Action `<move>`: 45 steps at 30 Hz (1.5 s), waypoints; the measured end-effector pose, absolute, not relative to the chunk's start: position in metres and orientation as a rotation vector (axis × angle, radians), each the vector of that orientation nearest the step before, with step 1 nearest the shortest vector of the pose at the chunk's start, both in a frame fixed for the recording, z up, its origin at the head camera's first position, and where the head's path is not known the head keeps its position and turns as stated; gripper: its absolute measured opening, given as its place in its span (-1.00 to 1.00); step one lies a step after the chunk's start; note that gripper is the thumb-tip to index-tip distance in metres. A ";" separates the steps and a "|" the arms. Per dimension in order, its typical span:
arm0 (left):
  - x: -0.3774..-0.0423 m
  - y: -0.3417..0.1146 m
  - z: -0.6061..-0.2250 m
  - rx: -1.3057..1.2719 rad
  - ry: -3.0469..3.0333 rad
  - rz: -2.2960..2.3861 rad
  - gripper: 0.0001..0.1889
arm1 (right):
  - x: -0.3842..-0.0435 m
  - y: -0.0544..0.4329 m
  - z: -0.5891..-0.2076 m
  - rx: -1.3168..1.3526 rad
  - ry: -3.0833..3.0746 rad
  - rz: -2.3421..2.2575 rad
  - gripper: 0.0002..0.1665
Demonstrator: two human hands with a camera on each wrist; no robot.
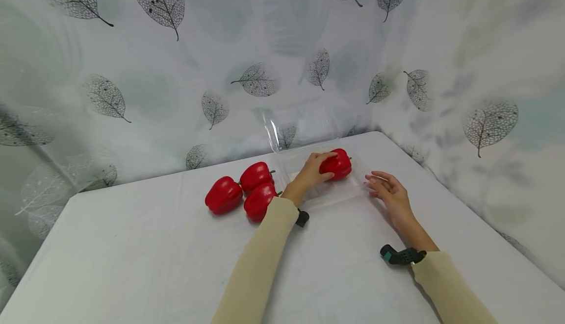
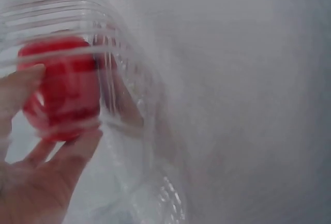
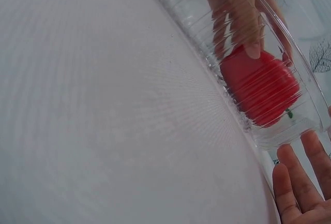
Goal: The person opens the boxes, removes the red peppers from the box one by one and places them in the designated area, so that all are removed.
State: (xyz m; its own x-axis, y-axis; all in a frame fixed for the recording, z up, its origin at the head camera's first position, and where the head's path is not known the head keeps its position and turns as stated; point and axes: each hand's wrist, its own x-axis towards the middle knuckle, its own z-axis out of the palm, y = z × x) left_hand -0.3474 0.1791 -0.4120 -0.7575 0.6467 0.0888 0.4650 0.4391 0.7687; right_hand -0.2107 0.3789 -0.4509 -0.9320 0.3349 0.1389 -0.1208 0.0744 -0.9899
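My left hand (image 1: 311,172) grips a red bell pepper (image 1: 340,166) by its left end, inside a clear plastic clamshell container (image 1: 324,197). The pepper's green stem points right. Through the ribbed container wall (image 2: 77,1), the left wrist view shows the thumb and fingers on either side of the pepper (image 2: 67,92). My right hand (image 1: 392,197) is at the container's right end, its fingers loosely bent and holding nothing. In the right wrist view its fingertips (image 3: 285,154) are close to the container's end wall; whether they touch it, I cannot tell.
Several more red bell peppers (image 1: 224,195) sit in a group on the white table (image 1: 132,245), left of the container. The container's clear lid (image 1: 304,125) stands raised at the back, near the leaf-patterned curtain (image 1: 212,59). The table's right edge runs beyond my right hand.
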 end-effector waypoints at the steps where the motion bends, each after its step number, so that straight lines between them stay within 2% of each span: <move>1: -0.347 0.179 -0.412 0.972 2.473 1.216 -0.38 | -0.211 0.379 -0.451 -0.216 -2.035 1.916 -0.51; 28: -0.342 0.171 -0.404 1.012 2.415 1.332 -0.39 | -0.213 0.376 -0.451 -0.237 -2.061 1.890 -0.47; 45: -0.337 0.171 -0.399 1.095 2.371 1.376 -0.38 | -0.211 0.377 -0.449 -0.286 -2.136 1.812 -0.34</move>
State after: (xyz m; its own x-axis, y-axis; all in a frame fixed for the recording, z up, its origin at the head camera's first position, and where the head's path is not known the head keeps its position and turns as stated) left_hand -0.3367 0.1711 -0.3995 -0.7095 0.6783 0.1912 0.5027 0.2969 0.8119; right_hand -0.2111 0.3765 -0.4490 -0.9274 0.3559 0.1150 -0.0554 0.1732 -0.9833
